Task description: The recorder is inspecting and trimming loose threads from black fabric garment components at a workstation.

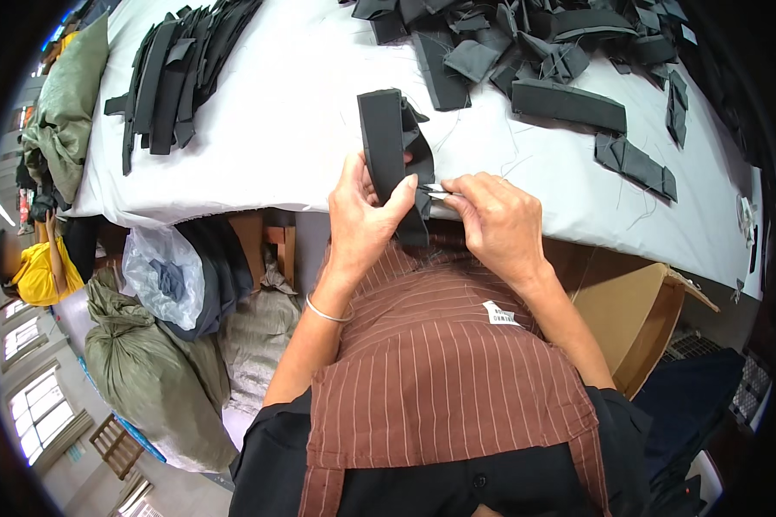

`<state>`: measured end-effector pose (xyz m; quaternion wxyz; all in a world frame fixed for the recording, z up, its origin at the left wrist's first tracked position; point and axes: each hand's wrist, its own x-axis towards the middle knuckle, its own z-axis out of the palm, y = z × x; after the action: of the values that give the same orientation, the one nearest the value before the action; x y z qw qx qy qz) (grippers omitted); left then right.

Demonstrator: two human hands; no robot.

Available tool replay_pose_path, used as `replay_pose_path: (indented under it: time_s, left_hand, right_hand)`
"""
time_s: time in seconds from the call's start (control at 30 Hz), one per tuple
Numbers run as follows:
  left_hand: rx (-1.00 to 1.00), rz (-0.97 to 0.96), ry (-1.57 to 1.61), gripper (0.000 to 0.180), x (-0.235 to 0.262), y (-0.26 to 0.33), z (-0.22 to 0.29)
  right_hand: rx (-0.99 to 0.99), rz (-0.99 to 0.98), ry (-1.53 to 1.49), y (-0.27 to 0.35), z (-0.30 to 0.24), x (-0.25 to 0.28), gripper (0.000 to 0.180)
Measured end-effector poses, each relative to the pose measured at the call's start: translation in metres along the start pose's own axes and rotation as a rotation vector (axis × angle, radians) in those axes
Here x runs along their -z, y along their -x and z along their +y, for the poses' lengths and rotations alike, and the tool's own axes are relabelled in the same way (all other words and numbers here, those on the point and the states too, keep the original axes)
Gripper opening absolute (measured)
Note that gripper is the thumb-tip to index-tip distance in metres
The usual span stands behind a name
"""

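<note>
My left hand [362,226] grips a folded black fabric strip [381,127] upright at the table's near edge, thumb across its front. A second flap of the fabric curls out on its right side. Closed in a pinch, my right hand [504,226] holds a small silver metal tool [437,192] against the strip's right edge, near my left thumb. Most of the tool is hidden by my fingers, so its exact kind does not show.
Neatly stacked black strips [159,86] lie at the table's far left. A loose heap of black fabric pieces [526,52] covers the far right. An open cardboard box [634,319] stands below right, stuffed sacks [147,379] below left. A person in yellow [47,271] is at the far left.
</note>
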<state>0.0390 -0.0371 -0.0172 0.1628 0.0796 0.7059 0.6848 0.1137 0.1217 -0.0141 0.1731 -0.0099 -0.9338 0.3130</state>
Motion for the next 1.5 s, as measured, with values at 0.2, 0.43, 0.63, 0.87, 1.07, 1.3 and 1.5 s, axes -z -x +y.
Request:
replay_pose_path:
  time_s: [0.2,0.43,0.63,0.87,1.07,1.3,1.5]
  left_hand:
    - [0.015,-0.016,-0.02,0.034,0.002,0.0,0.0]
    - [0.051,-0.045,0.045,0.035,0.005,0.0,0.003]
    - [0.116,-0.11,0.157,0.039,0.017,-0.007,0.01]
    - [0.351,-0.143,0.834,0.047,0.056,-0.013,0.032]
    - [-0.004,0.088,-0.094,0.055,0.09,-0.069,0.078]
    - [-0.627,0.542,-0.889,0.066,0.16,-0.146,0.146]
    - [0.099,0.459,-1.569,0.068,0.289,-0.225,0.061]
  right_hand:
    - [0.096,0.045,0.067,-0.002,0.0,0.0,0.012]
    - [0.085,0.02,0.102,0.001,0.004,-0.002,0.012]
    - [-0.332,0.05,-0.359,-0.005,0.014,0.01,0.02]
    - [-0.12,-0.018,0.084,-0.019,0.025,0.004,0.033]
    - [0.014,-0.459,-0.657,-0.009,0.017,-0.003,0.023]
    - [-0.424,-0.419,-0.97,-0.015,0.035,0.013,0.016]
    - [-0.247,-0.347,-0.839,-0.021,0.034,0.007,0.017]
